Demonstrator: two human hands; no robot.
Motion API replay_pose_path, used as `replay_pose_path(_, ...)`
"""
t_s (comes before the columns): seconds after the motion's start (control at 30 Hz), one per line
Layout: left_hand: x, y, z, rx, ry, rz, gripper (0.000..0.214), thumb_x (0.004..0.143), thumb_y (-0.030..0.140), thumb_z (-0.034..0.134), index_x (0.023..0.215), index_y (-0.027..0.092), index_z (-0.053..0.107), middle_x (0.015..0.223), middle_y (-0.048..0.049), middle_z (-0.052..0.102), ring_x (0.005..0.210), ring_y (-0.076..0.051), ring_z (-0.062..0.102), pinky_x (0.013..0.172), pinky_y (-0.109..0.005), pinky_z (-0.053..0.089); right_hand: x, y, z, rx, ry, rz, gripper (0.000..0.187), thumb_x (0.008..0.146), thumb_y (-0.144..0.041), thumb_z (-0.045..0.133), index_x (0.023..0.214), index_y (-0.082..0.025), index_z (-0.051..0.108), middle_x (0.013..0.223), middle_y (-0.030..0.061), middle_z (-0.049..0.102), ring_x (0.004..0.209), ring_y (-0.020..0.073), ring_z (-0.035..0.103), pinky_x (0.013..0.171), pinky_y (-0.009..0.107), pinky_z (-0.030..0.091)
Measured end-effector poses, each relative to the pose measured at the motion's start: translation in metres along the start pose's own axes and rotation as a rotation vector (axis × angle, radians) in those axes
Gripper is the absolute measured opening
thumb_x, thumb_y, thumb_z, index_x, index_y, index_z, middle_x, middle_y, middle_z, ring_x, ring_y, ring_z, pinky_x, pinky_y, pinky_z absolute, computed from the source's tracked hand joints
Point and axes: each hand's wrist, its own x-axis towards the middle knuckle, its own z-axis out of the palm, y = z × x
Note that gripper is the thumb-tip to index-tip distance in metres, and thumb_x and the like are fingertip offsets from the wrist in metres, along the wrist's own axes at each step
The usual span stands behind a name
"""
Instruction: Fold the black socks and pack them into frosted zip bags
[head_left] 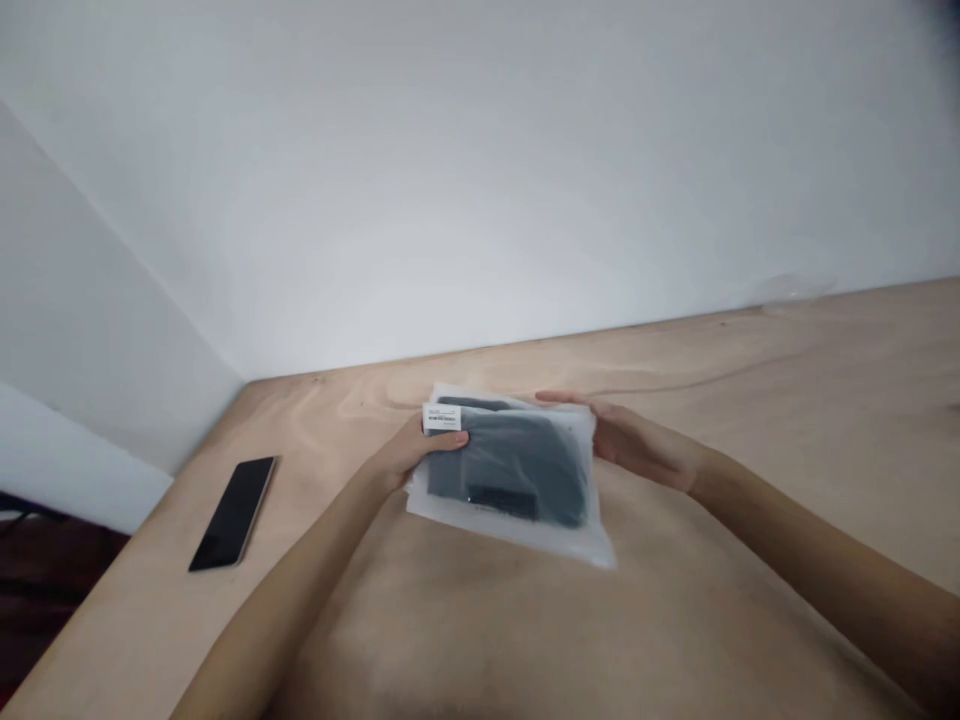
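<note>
Two frosted plastic packets [517, 465] lie one over the other above the wooden table, each with a dark blue-grey flat item inside. A white barcode label [442, 418] sits on the upper left corner of the front packet, and a small black patch shows near its lower edge. My left hand [412, 450] grips the packets at their left side, thumb on top and the other fingers hidden beneath. At the right edge, my right hand [634, 440] has its visible fingers stretched out behind the packets; whether it bears any weight I cannot tell.
A black-screened smartphone [234, 513] lies on the left of the wooden table [825, 400]. White walls [465, 180] rise behind and to the left. A clear, crumpled plastic piece [795, 290] rests at the back right against the wall.
</note>
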Motion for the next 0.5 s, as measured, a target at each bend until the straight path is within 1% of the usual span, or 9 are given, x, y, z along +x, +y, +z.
replay_pose_path(0.07,0.002,0.007,-0.001,0.066,-0.080,-0.019,0.056,0.062,0.036,0.097,0.110,0.016,0.075,0.116,-0.0139,0.076,0.107,-0.034,0.071,0.091,-0.041,0.055,0.007,-0.011,-0.010,-0.009,-0.131,0.047,0.079,0.080,-0.073,0.064,0.145,-0.029,0.053,0.146,0.0116,0.061,0.134,0.0362,0.057,0.113,0.055,0.042)
replay_pose_path(0.13,0.008,0.014,0.001,0.129,-0.154,-0.031,0.055,0.059,0.033,0.097,0.108,0.017,0.076,0.114,-0.0127,0.076,0.108,-0.034,0.070,0.091,-0.040,0.055,0.016,-0.022,-0.009,-0.033,-0.274,0.108,0.085,0.074,-0.072,0.073,0.144,-0.027,0.056,0.144,0.0114,0.063,0.135,0.0358,0.055,0.114,0.053,0.040)
replay_pose_path(0.2,0.015,0.021,0.005,0.179,-0.197,-0.034,0.055,0.059,0.030,0.097,0.108,0.018,0.075,0.115,-0.0118,0.076,0.109,-0.033,0.070,0.092,-0.040,0.054,0.023,-0.030,0.000,-0.059,-0.360,0.172,0.085,0.066,-0.062,0.085,0.139,-0.025,0.061,0.140,0.0110,0.065,0.133,0.0360,0.057,0.111,0.050,0.045)
replay_pose_path(0.27,0.023,0.025,0.010,0.225,-0.216,-0.038,0.055,0.061,0.029,0.097,0.110,0.019,0.075,0.116,-0.0113,0.075,0.110,-0.033,0.069,0.093,-0.040,0.053,0.028,-0.034,0.014,-0.070,-0.411,0.238,0.083,0.061,-0.047,0.093,0.135,-0.025,0.064,0.135,0.0107,0.069,0.126,0.0357,0.063,0.105,0.048,0.051)
replay_pose_path(0.33,0.030,0.026,0.014,0.263,-0.204,-0.047,0.054,0.061,0.030,0.096,0.108,0.019,0.074,0.116,-0.0113,0.075,0.110,-0.032,0.068,0.093,-0.041,0.053,0.030,-0.034,0.028,-0.077,-0.437,0.302,0.081,0.060,-0.033,0.094,0.134,-0.026,0.064,0.128,0.0102,0.072,0.116,0.0345,0.069,0.096,0.047,0.058)
replay_pose_path(0.37,0.033,0.026,0.016,0.278,-0.189,-0.052,0.053,0.061,0.031,0.097,0.107,0.019,0.074,0.114,-0.0112,0.075,0.109,-0.032,0.068,0.093,-0.042,0.053,0.030,-0.033,0.032,-0.077,-0.431,0.321,0.080,0.061,-0.028,0.094,0.135,-0.027,0.064,0.124,0.0098,0.074,0.111,0.0337,0.072,0.092,0.047,0.060)
replay_pose_path(0.43,0.037,0.026,0.018,0.302,-0.155,-0.058,0.054,0.059,0.031,0.097,0.106,0.019,0.073,0.111,-0.0106,0.075,0.109,-0.033,0.067,0.093,-0.042,0.052,0.030,-0.029,0.038,-0.061,-0.392,0.333,0.080,0.063,-0.021,0.091,0.137,-0.029,0.061,0.118,0.0080,0.076,0.104,0.0309,0.075,0.087,0.044,0.062)
replay_pose_path(0.5,0.040,0.026,0.017,0.301,-0.126,-0.055,0.056,0.056,0.031,0.098,0.105,0.020,0.072,0.108,-0.0094,0.075,0.108,-0.033,0.067,0.093,-0.042,0.051,0.028,-0.024,0.039,-0.028,-0.339,0.323,0.082,0.064,-0.018,0.089,0.139,-0.030,0.058,0.114,0.0061,0.077,0.097,0.0281,0.076,0.086,0.042,0.063)
